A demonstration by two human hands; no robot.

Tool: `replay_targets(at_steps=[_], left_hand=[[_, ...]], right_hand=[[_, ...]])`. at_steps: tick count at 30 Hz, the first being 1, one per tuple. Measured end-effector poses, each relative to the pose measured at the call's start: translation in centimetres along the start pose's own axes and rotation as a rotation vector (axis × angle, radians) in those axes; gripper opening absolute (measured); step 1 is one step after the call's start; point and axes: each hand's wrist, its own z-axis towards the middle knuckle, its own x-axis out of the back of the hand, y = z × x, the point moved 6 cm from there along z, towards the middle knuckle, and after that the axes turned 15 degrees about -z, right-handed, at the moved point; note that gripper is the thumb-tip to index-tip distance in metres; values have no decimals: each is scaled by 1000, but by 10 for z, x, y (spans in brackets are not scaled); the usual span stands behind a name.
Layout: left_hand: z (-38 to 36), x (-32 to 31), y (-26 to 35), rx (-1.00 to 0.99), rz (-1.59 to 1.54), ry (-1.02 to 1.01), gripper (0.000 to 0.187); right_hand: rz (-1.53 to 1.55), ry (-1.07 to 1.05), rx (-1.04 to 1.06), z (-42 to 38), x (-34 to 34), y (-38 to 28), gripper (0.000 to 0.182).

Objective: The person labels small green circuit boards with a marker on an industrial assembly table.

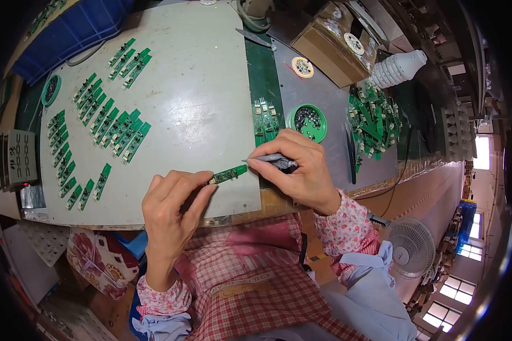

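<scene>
A small green circuit board [229, 174] is pinched by one end between the thumb and fingers of my left hand [173, 202], just above the table's front part. My right hand [301, 170] is closed around grey tweezers [277, 161], their handle apparently wrapped. The tweezers' tip lies close to the board's free end; whether it touches or grips a tiny part is too small to tell. Just beyond my right hand, a few boards [265, 120] with white connectors lie on a green strip. A green round dish [308, 123] of small dark components stands nearby.
Rows of green boards [105, 122] cover the left of the pale tabletop [193, 113]. A heap of boards [374, 122] lies at right, beside a dark slim tool [351, 152]. A cardboard box [333, 48], blue bin [68, 42] and second dish [51, 90] stand farther off.
</scene>
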Motion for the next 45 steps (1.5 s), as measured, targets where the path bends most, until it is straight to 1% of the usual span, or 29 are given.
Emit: replay_targets(at_steps=[5,29,34,37,40,41,44,45], left_hand=[[0,0,0,-40,-7,8,21],[-2,0,-1,-58,1,33,24],[-2,0,-1,-52,0,29,25],[-1,1,1,-16,13,-30,30],[-2,0,1,1,17,-14,29],[-3,-1,2,1,25,18,27],[-6,-8,7,9,62,90,23],[-7,-11,8,15,82,98,23]], right_hand=[[16,-96,98,2,-8,1,12],[-11,-91,129,0,-11,0,12],[27,-57,55,-5,-6,4,11],[58,-28,-37,-10,-3,8,11],[81,8,-120,-17,-1,7,11],[89,21,-144,-19,-1,5,11],[73,95,-167,-25,-5,1,10],[42,115,-134,-24,-6,-2,10]])
